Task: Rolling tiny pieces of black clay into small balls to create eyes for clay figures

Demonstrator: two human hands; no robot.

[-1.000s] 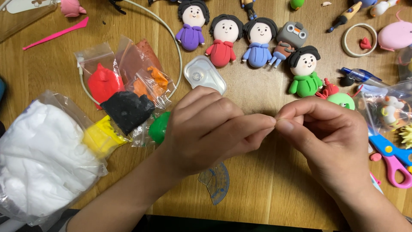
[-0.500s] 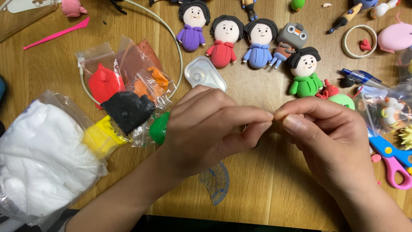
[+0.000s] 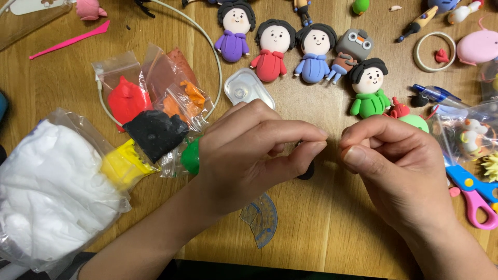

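We see our left hand (image 3: 249,150) and right hand (image 3: 399,166) pinched shut, thumb to fingertips; a small black clay lump (image 3: 306,171) shows under the left fingers. Left of that lump lie bags of black clay (image 3: 155,134), yellow clay (image 3: 122,165) and white clay (image 3: 52,192).

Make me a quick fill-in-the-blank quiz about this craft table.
1. The bag of white clay lies on the person's ___ side.
2. The clay doll nearest the right hand wears a ___ outfit.
3. The scissors have blue and ___ handles.

Missing words: left; green; pink
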